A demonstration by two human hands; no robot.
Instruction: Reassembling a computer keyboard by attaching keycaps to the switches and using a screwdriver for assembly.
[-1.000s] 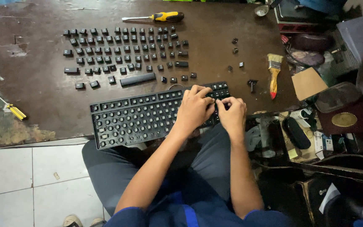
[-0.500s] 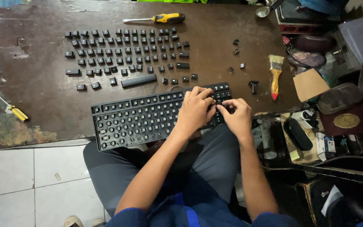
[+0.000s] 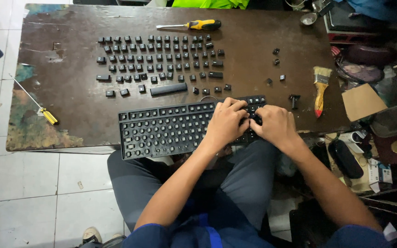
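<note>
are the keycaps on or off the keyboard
Mostly off: the keyboard shows bare switch stems, and keycaps lie in rows on the table.

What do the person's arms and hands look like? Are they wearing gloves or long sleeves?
No gloves: the left hand and the right hand are both bare, with no rings or watch showing. The forearms are bare too. Short dark blue sleeves cover only the upper arms.

Your keyboard is a black, flat frame with nearly all its caps off, so the bare switch posts show in rows. It lies at the near edge of the surface, tilted slightly, its left end nearer you. Its right end is under your left hand and right hand, which rest close together on it.
</note>
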